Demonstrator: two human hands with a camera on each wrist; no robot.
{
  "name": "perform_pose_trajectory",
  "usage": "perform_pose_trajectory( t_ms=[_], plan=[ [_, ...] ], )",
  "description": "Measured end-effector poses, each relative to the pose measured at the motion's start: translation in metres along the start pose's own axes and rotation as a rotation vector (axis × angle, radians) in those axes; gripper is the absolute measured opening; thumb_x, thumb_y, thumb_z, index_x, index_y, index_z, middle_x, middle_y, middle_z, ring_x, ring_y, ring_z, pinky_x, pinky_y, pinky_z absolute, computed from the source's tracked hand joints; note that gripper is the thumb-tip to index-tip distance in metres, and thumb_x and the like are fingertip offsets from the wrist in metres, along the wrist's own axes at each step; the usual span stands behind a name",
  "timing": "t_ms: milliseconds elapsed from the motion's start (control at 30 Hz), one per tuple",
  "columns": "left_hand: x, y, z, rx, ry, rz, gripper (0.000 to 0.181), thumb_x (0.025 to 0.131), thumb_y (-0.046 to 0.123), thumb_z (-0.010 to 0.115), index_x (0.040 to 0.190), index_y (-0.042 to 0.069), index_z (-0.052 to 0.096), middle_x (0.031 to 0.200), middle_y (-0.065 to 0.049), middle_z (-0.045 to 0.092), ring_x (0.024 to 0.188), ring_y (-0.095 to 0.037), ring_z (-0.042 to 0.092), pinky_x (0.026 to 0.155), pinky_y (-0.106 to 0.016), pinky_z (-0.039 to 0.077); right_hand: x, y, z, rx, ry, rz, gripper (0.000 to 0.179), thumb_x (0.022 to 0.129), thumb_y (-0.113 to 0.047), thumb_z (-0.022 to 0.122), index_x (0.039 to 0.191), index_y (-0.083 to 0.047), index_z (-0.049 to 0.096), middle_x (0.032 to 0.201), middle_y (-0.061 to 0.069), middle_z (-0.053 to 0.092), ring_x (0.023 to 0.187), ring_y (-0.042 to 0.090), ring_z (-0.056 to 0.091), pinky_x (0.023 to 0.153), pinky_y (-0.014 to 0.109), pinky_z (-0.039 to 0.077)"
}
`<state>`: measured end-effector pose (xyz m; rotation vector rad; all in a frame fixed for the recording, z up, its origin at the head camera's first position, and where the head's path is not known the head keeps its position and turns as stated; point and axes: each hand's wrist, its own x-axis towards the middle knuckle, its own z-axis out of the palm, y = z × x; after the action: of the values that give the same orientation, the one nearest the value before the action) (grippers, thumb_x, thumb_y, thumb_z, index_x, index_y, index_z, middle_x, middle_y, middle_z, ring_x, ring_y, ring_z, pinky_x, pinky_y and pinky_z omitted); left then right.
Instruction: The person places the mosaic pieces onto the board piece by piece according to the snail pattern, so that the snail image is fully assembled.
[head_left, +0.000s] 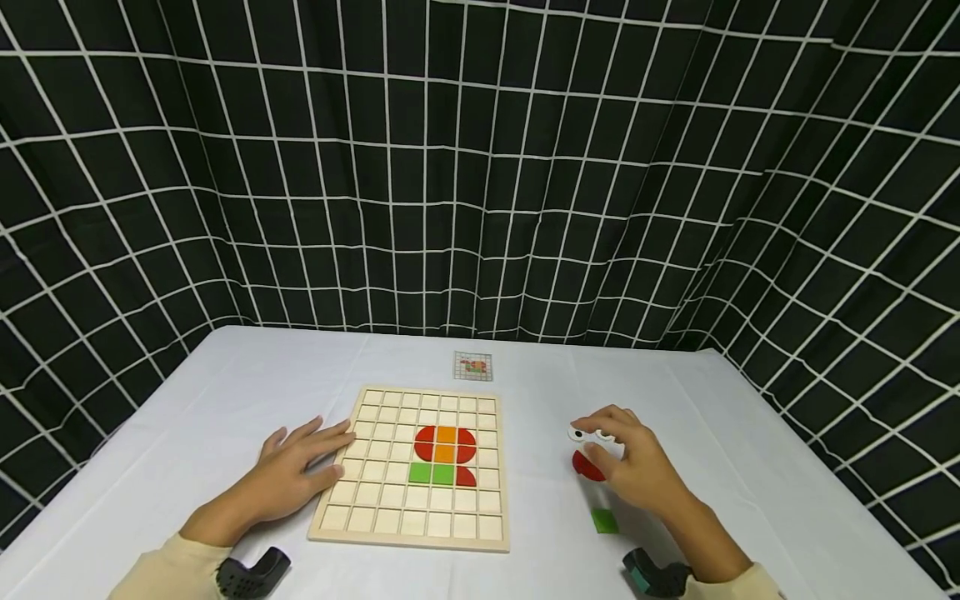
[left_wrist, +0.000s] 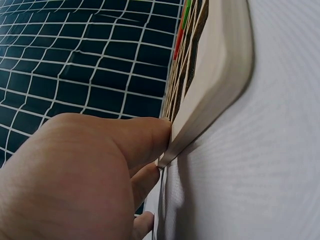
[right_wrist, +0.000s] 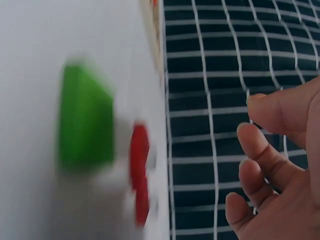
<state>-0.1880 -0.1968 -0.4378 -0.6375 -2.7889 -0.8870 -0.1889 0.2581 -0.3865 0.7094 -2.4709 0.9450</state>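
Note:
A wooden grid board [head_left: 408,540] lies on the white table, with red, orange and green tiles set in some of its squares. My left hand [head_left: 288,475] rests at the board's left edge, fingers spread; in the left wrist view the thumb [left_wrist: 145,137] touches the rim. To the right of the board, my right hand [head_left: 630,458] hovers over loose pieces, thumb and fingers apart and holding nothing. Beneath it are white eye pieces [head_left: 577,433] and red pieces [head_left: 587,467], partly hidden by the hand. A green square tile [head_left: 604,521] lies nearer the front.
Behind the board lies a small picture card [head_left: 473,366] showing a coloured figure on a grid. Black curtain [head_left: 480,167] with white grid lines hangs around the back and sides of the table [head_left: 720,433].

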Motion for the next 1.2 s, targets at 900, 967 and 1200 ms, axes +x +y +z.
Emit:
perform_pose_trajectory(
  t_ms=[900, 967, 1200],
  plan=[
    [-0.002, -0.002, -0.002, 0.011, 0.005, 0.006, 0.042, 0.093, 0.028, 0.063, 0.132, 0.011, 0.061, 0.143, -0.01, 0.048, 0.135, -0.046, 0.027, 0.101, -0.07, 0.003, -0.025, 0.036, 0.002, -0.213, -0.173, 0.192, 0.02, 0.076, -0.014, 0.081, 0.09, -0.025, 0.072, 0.105, -0.001, 0.053, 0.096, 0.018, 0.04, 0.078, 0.041, 0.039],
    [-0.001, -0.001, -0.002, 0.013, 0.003, 0.005, 0.042, 0.094, 0.028, 0.063, 0.132, 0.012, 0.061, 0.143, -0.01, 0.047, 0.135, -0.046, 0.027, 0.101, -0.069, 0.003, -0.026, 0.037, 0.001, -0.222, -0.176, 0.195, 0.02, 0.076, -0.015, 0.081, 0.091, -0.025, 0.072, 0.105, -0.001, 0.053, 0.096, 0.019, 0.04, 0.079, 0.042, 0.038],
    [0.0, 0.002, -0.002, 0.017, -0.004, 0.012, 0.042, 0.094, 0.028, 0.063, 0.132, 0.011, 0.061, 0.143, -0.01, 0.047, 0.135, -0.046, 0.028, 0.101, -0.069, 0.004, -0.029, 0.037, -0.001, -0.229, -0.151, 0.145, 0.017, 0.077, -0.015, 0.081, 0.087, -0.024, 0.071, 0.102, -0.003, 0.054, 0.096, 0.019, 0.042, 0.079, 0.043, 0.037]
  ],
)
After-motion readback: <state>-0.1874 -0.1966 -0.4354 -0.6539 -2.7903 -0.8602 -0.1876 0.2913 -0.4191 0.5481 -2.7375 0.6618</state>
